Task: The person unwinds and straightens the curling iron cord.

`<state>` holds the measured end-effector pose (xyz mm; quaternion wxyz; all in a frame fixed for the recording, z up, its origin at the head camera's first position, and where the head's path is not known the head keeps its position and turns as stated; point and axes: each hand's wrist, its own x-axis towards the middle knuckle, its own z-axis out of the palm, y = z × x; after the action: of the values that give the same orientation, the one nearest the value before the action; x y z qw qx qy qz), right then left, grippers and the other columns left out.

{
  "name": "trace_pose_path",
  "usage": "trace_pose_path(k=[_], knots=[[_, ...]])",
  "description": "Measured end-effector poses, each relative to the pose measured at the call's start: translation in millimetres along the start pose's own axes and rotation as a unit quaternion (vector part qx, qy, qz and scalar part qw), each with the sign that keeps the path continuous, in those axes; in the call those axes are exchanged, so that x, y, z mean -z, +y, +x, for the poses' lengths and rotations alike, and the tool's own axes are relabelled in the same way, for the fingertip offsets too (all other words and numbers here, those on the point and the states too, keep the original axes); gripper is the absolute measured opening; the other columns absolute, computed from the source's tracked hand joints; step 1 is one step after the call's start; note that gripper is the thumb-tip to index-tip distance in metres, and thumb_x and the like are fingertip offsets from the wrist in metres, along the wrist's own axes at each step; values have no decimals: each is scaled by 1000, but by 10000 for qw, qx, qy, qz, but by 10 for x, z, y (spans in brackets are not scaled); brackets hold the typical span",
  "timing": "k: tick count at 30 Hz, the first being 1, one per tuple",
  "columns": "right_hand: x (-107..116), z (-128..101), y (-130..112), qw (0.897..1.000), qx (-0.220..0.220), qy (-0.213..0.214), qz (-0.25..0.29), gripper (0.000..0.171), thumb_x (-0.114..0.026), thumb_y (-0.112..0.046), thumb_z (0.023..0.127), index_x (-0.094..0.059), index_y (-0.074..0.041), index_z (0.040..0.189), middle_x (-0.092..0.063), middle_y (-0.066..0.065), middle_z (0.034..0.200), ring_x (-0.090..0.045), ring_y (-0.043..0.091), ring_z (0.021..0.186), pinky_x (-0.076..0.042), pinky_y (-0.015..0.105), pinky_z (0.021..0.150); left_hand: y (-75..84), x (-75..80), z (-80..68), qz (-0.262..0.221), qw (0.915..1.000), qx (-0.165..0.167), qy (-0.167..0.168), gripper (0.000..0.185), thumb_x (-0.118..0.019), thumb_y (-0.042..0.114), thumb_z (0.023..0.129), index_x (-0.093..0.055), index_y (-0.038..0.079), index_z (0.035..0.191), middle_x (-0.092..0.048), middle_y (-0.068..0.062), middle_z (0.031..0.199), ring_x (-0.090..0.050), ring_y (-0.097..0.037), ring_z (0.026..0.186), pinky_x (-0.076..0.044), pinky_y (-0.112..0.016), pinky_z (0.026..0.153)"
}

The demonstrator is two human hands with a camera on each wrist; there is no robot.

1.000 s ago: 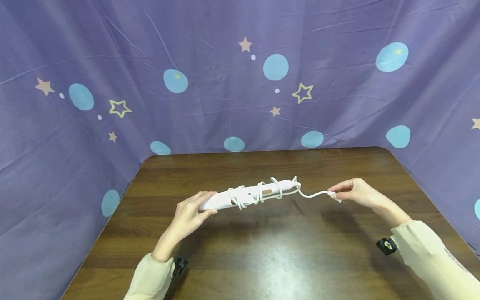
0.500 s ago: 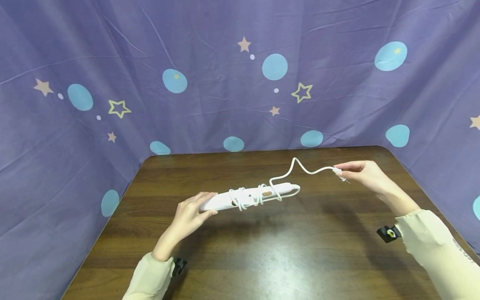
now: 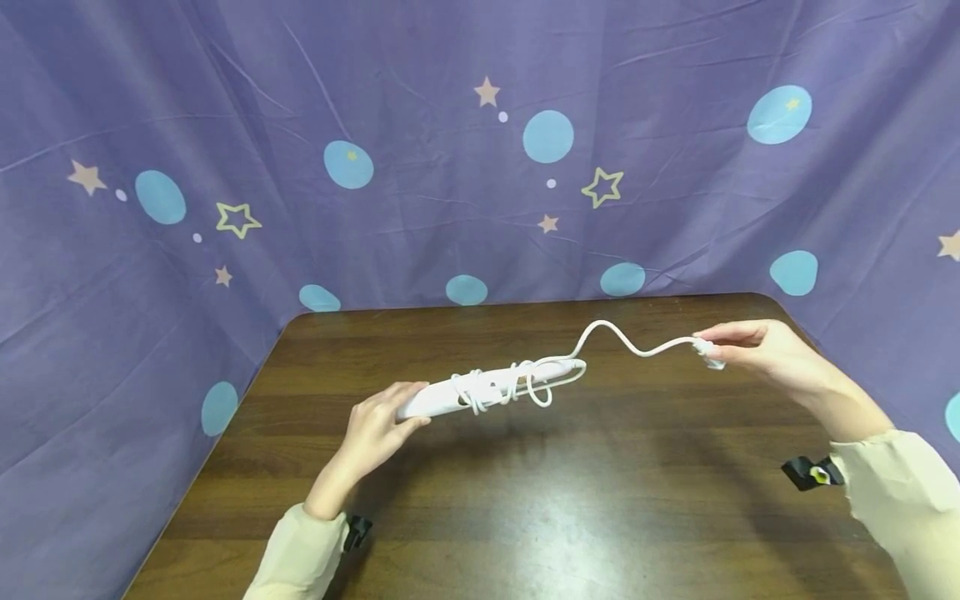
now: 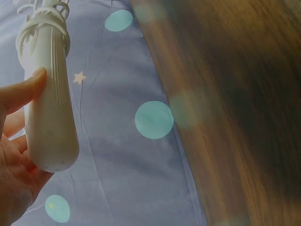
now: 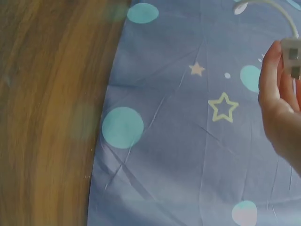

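My left hand [image 3: 378, 425] grips the wide, rounded end of what looks like a white hair straightener [image 3: 433, 401], thumb on one side and fingers on the other. Held above the table, it slants slightly up to the right. Its white cord [image 3: 637, 352] is wound in loose loops around the body, and a free length runs rightward in a wavy line. At that end my right hand [image 3: 787, 367] pinches the white plug [image 3: 708, 352] between thumb and fingers. In the left wrist view the ridged casing [image 4: 51, 117] shows; the right wrist view cuts off part of the plug [image 5: 292, 55].
Beneath both hands lies a dark brown wooden table [image 3: 480, 508] with rounded far corners. A purple curtain [image 3: 427, 183] with stars and blue dots hangs along its back and sides. Black straps [image 3: 813, 473] show at both sleeve cuffs.
My right hand has risen and moved right with the plug, drawing out a longer stretch of cord. A loop at the narrow end has loosened. My left hand has barely moved.
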<state>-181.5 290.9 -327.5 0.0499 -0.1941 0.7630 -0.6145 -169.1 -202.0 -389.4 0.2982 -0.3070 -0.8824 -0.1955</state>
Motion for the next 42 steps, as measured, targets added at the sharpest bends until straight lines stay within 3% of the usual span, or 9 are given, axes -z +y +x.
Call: trace_pose_path(k=[4, 8, 15, 19, 30, 42], knots=[[77, -92, 3, 9994, 213, -290, -10, 33, -51, 9, 82, -67, -14, 99, -66, -7, 85, -58, 2, 75, -45, 18, 66, -21, 9, -8, 49, 9999, 105, 25, 47, -78, 18, 61, -64, 5, 104, -65, -7, 95, -63, -23, 77, -46, -35, 58], [172, -179, 27, 9976, 354, -483, -350, 35, -52, 12, 80, -67, -12, 99, -65, -9, 92, -58, 3, 77, -44, 17, 65, -52, 31, -15, 97, 9998, 192, 21, 47, -78, 19, 61, -64, 6, 104, -65, -7, 95, -63, -23, 78, -46, -36, 59], [289, -289, 59, 9811, -26, -684, -1807, 23, -59, 1, 80, -67, -11, 98, -66, -7, 86, -58, 3, 73, -43, 18, 64, -102, 100, -35, 114, 9992, 384, 54, 46, -77, 18, 63, -63, 5, 105, -65, -8, 96, -63, -25, 79, -46, -38, 58], [329, -309, 118, 9726, -120, -876, -2152, 20, -59, -2, 82, -66, -7, 100, -66, -6, 84, -58, 3, 71, -44, 20, 62, -131, 126, -60, 114, 9987, 477, 118, 46, -77, 18, 63, -63, 6, 105, -65, -9, 96, -63, -26, 79, -46, -39, 57], [399, -286, 461, 9687, -291, -743, -2352, 15, -62, -3, 80, -66, 1, 94, -66, -10, 76, -57, -1, 69, -44, 18, 59, -214, 154, -131, 147, 9969, 728, 251, 47, -77, 17, 62, -63, 6, 106, -65, -8, 96, -59, -19, 68, -43, -37, 53], [479, -259, 751, 9660, -594, -601, -2445, 17, -64, -5, 78, -65, 4, 92, -67, -4, 76, -55, -2, 71, -42, 18, 61, -285, 170, -215, 129, 9943, 1005, 327, 48, -79, 14, 60, -63, 5, 105, -65, -10, 96, -59, -21, 68, -42, -37, 52]])
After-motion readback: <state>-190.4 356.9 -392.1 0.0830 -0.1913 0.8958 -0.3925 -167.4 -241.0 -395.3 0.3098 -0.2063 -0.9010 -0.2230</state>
